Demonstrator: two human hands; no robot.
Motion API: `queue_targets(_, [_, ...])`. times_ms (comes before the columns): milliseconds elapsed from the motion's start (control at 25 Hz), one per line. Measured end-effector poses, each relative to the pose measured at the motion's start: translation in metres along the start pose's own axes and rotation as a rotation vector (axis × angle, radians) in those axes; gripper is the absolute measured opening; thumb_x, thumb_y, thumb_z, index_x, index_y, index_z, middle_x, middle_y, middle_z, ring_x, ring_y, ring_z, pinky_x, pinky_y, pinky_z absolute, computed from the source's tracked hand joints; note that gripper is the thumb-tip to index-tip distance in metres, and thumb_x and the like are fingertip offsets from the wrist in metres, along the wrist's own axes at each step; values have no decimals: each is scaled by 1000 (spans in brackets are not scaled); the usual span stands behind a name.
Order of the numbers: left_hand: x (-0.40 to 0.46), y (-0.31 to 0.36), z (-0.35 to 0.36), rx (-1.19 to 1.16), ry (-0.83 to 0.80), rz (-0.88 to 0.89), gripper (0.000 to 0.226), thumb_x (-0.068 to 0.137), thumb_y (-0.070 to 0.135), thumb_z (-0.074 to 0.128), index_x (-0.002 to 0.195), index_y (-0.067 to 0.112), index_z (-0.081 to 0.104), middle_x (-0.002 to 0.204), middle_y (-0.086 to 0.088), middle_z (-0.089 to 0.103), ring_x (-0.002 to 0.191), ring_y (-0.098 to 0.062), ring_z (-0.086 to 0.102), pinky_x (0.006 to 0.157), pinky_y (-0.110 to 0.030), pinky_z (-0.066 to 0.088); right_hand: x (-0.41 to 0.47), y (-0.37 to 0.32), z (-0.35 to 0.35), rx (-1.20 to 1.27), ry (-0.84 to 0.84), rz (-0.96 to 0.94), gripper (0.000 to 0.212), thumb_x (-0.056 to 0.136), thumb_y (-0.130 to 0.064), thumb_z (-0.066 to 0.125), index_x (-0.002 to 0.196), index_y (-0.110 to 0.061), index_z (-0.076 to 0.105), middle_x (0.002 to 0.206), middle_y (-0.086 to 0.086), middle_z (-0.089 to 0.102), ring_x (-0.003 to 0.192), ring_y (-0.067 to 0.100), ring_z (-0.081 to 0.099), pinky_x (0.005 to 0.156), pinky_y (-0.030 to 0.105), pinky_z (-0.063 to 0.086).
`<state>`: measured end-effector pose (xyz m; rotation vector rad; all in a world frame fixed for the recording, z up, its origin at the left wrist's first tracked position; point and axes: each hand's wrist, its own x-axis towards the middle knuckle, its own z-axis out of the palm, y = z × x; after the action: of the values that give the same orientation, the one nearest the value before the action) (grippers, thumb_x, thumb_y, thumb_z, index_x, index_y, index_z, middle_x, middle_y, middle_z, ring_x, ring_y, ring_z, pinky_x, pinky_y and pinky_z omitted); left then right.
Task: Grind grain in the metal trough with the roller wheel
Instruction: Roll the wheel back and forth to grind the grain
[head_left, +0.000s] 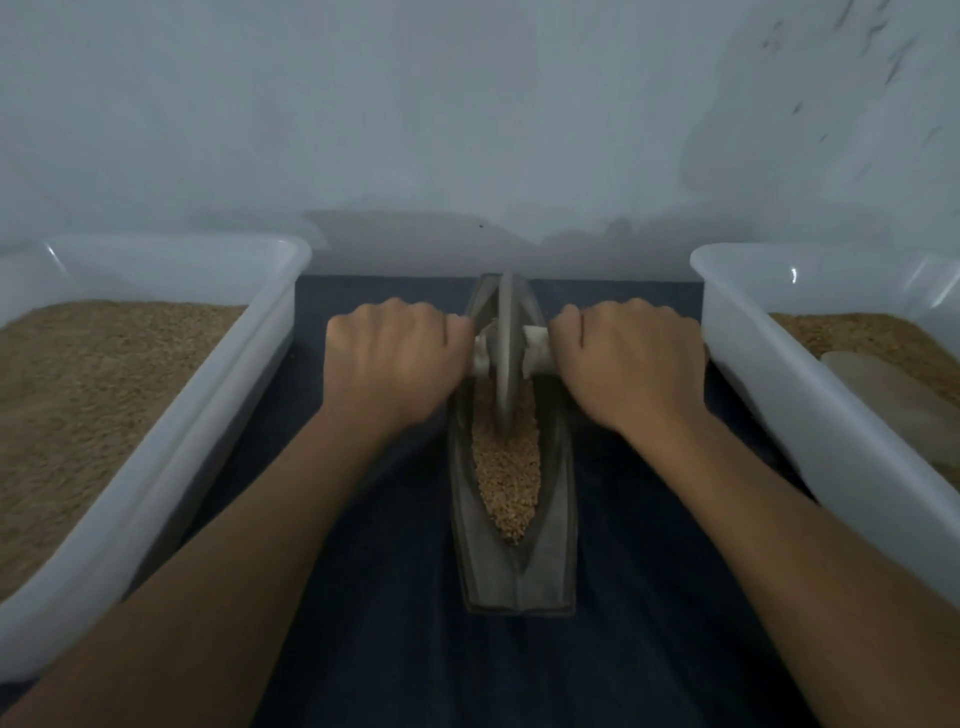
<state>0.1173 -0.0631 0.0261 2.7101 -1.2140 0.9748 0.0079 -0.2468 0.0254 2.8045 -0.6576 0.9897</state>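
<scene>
I see a white tub (156, 415) of grain outside my left hand (389, 358) and another tub (810, 395) outside my right hand (631, 364). Between the hands lies the metal trough (514, 566), grain (509, 473) inside. Both fists clamp what looks like the roller wheel (505, 343) axle, wheel upright at the trough's far end.

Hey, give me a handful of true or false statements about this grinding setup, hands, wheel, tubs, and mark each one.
1. Both hands grip the wheel's axle handle. True: the left hand and right hand hold either side of the roller wheel.
2. The metal trough is empty. False: grain lies in it.
3. The wheel sits at the trough's near end. False: it is toward the far end.
4. Grain-filled plastic tubs flank the trough. True: left tub, right tub.
</scene>
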Motion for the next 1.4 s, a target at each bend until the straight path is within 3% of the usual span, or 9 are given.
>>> queue_targets(160, [-41,8,-21,-209,131,-69,38,102,23,41,64,22,42,54,7,40,46,-18,37,49,-37,35,-46,-2,-23,99,169,-103,45,105,-32,32,63,-22,43,57,-6,41,47,16,36,47,30,29])
queue_targets(320, [-62,14,-36,-255,176,-67,36,107,28,34,71,27,41,61,9,38,54,-15,36,59,-41,33,-67,1,-31,114,208,-183,48,110,-35,21,79,-21,56,71,-5,48,61,16,39,59,34,25])
queue_targets(480, [-48,6,-24,-176,98,-64,37,105,24,41,68,24,42,57,9,41,47,-14,38,47,-33,32,-42,-3,-24,55,203,-152,46,104,-32,30,61,-22,41,56,-7,38,49,16,32,51,29,20])
queue_targets(640, [8,-5,3,50,-97,27,23,100,24,33,83,17,47,74,0,44,64,-26,45,52,-30,20,11,3,-1,7,-37,-55,55,92,-44,14,52,-19,41,52,-3,40,47,14,32,51,30,13])
queue_targets(760, [51,-16,17,-119,-300,-156,44,101,41,20,90,17,55,94,-7,59,81,-33,52,69,-38,32,54,9,11,5,-240,-97,65,72,-53,-4,64,-16,48,63,2,48,56,19,42,52,32,20])
queue_targets(840, [56,-17,24,-194,-340,-229,49,94,47,14,86,17,51,93,-8,56,81,-31,48,74,-41,32,67,6,13,54,-283,-54,65,79,-53,3,65,-14,54,63,4,53,58,22,48,53,32,24])
queue_targets(1080, [-16,4,-9,4,-30,0,27,98,15,51,72,17,43,63,1,42,52,-22,40,49,-27,22,-8,-1,-8,24,39,-53,53,100,-39,26,51,-21,39,50,-6,35,44,17,31,50,28,20])
queue_targets(1200, [-45,11,-29,-192,130,-76,37,103,24,40,67,23,41,56,8,40,47,-19,37,51,-39,35,-47,1,-24,115,130,-113,44,105,-33,30,64,-23,44,59,-7,40,50,16,35,50,31,27])
queue_targets(1400, [-62,9,-35,-264,150,-34,36,106,29,31,72,27,41,62,9,39,54,-15,36,59,-41,34,-68,4,-32,90,185,-225,51,108,-36,20,79,-19,59,69,-3,50,59,16,37,53,33,27])
